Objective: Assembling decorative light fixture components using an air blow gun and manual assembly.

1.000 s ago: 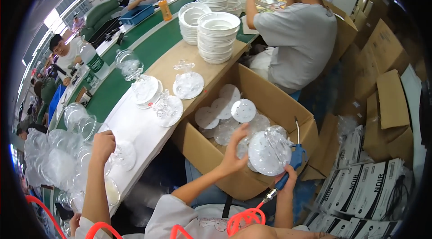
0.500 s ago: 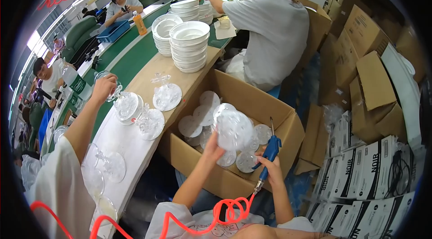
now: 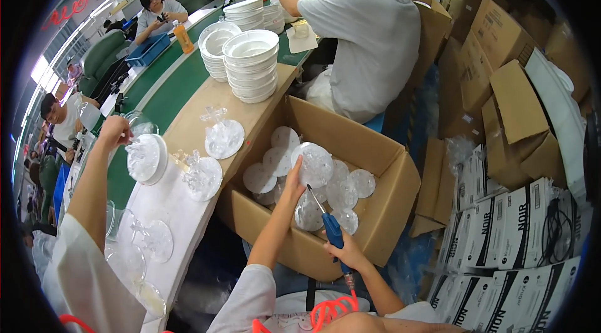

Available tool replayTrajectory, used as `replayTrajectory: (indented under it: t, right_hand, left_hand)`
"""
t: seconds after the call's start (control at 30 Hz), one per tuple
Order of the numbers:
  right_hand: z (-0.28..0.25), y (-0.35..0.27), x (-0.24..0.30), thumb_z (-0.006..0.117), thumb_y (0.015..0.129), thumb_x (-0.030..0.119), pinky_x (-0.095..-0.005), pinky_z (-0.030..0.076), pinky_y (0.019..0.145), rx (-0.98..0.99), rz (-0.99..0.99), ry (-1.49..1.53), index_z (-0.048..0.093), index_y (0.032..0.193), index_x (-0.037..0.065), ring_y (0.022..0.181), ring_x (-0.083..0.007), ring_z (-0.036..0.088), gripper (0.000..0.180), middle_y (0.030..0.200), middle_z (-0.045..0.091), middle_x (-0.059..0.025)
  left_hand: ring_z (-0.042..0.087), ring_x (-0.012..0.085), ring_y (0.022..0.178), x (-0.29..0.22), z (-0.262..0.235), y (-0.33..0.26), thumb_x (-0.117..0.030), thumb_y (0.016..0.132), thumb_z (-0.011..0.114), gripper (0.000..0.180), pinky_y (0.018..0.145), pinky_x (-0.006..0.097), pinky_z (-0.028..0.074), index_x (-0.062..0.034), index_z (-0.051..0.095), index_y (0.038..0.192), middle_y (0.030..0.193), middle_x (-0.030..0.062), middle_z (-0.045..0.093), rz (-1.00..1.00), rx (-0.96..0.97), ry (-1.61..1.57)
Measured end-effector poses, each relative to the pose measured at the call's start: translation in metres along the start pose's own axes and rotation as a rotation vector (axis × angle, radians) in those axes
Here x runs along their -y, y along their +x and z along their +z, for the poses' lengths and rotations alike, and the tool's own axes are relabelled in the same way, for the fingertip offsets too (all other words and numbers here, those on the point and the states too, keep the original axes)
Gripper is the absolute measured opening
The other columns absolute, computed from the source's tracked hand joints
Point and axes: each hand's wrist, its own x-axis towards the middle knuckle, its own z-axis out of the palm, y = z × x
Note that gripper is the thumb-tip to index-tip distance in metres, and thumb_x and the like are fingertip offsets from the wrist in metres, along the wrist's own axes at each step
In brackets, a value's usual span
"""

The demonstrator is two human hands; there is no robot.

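My left hand [image 3: 291,186] holds a clear round plastic disc [image 3: 316,161] up over an open cardboard box [image 3: 391,208] that contains several similar clear discs [image 3: 341,192]. My right hand [image 3: 347,251] grips a blue pen-like tool [image 3: 330,226] with a thin metal tip pointing up toward the disc. An orange coiled hose [image 3: 332,311] runs from the tool's lower end. To my left, a co-worker's hand [image 3: 116,129] reaches to a clear moulded piece on a white plate [image 3: 145,156].
A white bench [image 3: 181,214] on the left carries more clear pieces. Stacks of white bowls [image 3: 250,60] stand beside a green conveyor [image 3: 156,104]. A person in a grey shirt [image 3: 369,45] sits beyond the box. Brown cartons [image 3: 519,114] and printed white boxes [image 3: 513,239] crowd the right.
My left hand has carried the disc leftward over the box, and my right hand has brought the tool's tip closer under it. The co-worker's arm has reached farther up the bench.
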Motion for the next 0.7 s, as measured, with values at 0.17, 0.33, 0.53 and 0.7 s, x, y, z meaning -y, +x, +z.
replayTrajectory:
  t: [0.17,0.33,0.53,0.7]
  right_hand:
    - [-0.008,-0.001,-0.002,0.063,0.076,0.015,-0.0276,0.045,0.055,-0.031,0.052,-0.002,0.051,0.108,0.006,0.058,-0.0122,0.054,0.035,0.071,0.057,-0.0054]
    - [-0.010,0.002,0.005,0.063,0.075,0.015,-0.0298,0.045,0.061,-0.028,-0.022,-0.153,0.050,0.109,0.006,0.062,-0.0148,0.057,0.038,0.072,0.058,-0.0065]
    - [-0.020,0.003,0.010,0.063,0.077,0.014,-0.0231,0.042,0.054,0.028,-0.072,-0.221,0.048,0.111,0.004,0.059,-0.0077,0.050,0.038,0.069,0.052,-0.0001]
    - [-0.014,0.000,0.012,0.062,0.075,0.015,-0.0309,0.045,0.062,0.022,-0.057,-0.267,0.049,0.108,0.003,0.064,-0.0157,0.057,0.037,0.073,0.057,-0.0075]
  left_hand:
    - [0.044,0.0288,0.116,-0.015,-0.002,0.003,-0.053,0.088,0.036,0.063,0.099,0.043,0.035,-0.0034,0.039,0.127,0.128,0.0126,0.045,0.037,0.126,-0.053]
    - [0.042,0.0288,0.119,-0.013,0.001,0.000,-0.055,0.088,0.030,0.066,0.100,0.043,0.033,-0.0031,0.036,0.129,0.130,0.0127,0.042,0.017,0.182,-0.081]
    - [0.043,0.0285,0.118,-0.009,-0.008,0.007,-0.054,0.090,0.030,0.064,0.099,0.042,0.034,-0.0033,0.038,0.128,0.129,0.0126,0.043,0.031,0.145,-0.077]
    - [0.050,0.0264,0.109,-0.015,-0.034,0.014,-0.053,0.088,0.038,0.059,0.095,0.040,0.038,-0.0035,0.047,0.120,0.120,0.0116,0.052,0.053,0.055,-0.123]
